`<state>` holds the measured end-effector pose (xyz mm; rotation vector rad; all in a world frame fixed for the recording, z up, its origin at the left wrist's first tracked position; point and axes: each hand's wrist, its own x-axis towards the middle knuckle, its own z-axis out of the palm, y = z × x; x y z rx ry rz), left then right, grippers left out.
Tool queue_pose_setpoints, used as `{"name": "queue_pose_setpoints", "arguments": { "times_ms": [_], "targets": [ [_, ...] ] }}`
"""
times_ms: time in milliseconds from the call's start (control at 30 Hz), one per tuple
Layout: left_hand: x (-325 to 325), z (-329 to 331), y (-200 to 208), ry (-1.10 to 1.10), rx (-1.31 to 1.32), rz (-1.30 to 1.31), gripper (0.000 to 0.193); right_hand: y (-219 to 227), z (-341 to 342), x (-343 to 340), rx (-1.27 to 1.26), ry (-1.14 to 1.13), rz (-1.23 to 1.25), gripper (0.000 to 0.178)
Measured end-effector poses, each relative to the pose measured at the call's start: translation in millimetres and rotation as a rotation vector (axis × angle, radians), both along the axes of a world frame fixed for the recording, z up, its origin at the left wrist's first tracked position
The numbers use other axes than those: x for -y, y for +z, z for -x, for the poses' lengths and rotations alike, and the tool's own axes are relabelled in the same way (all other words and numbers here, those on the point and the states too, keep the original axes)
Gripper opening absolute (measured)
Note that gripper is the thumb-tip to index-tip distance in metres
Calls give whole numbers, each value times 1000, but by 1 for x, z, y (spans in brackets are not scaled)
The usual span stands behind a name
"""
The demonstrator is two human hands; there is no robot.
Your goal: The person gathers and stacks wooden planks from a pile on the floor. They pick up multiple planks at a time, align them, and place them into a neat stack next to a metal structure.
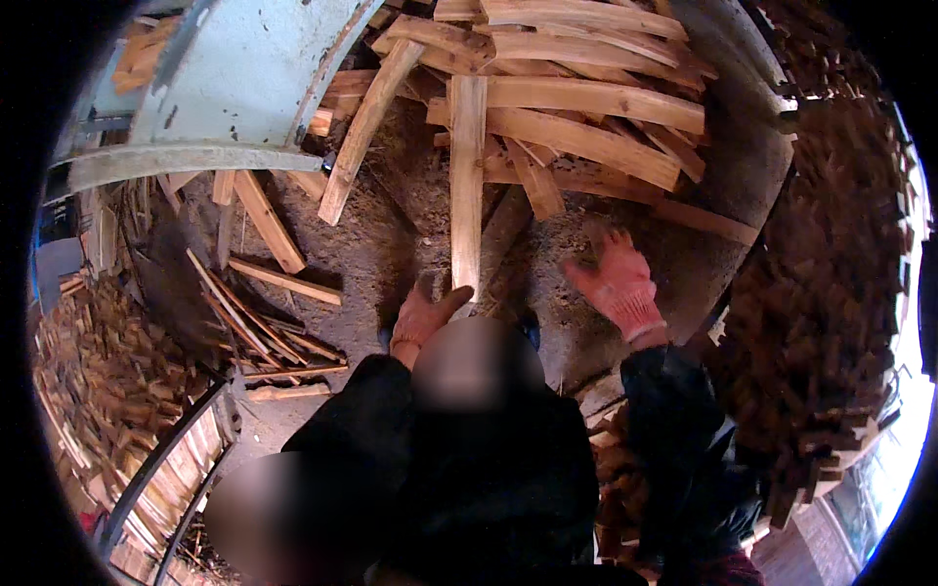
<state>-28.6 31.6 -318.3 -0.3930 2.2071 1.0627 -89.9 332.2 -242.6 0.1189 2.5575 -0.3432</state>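
My left hand [422,314], in a pink work glove, grips the near end of a long pale wooden plank [467,176], its thumb lying across the wood. That plank points straight away from me, its far end at a heap of planks [596,98]. To the right, over the dirt floor, my right hand [618,280] wears a similar glove with darker fingertips. Its fingers are apart and nothing is in them. A loose reddish plank [703,222] lies just beyond it.
A light-blue metal machine body [225,78] stands at the far left. Thin wood strips [259,322] lie on the floor left of me. Wood piles rise on the left [117,361] and right [821,293]. A dark metal frame [161,454] holds wood pieces at the lower left.
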Motion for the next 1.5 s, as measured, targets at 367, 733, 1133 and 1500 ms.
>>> {"name": "queue_pose_setpoints", "arguments": {
  "times_ms": [367, 733, 1133, 1500],
  "targets": [
    [-23, 86, -214, 364, 140, -509, 85, -192, 122, -45, -372, 112, -642, 105],
    [0, -42, -246, 452, 222, -347, 65, -174, 144, -9, -265, 80, -602, 95],
    [-5, -52, -246, 376, 81, -379, 68, -210, -25, 97, -147, 152, 51, 95],
    [-14, -58, -267, 723, 87, -342, 57, -268, 94, 42, -168, -74, -175, 90]
  ]
}}
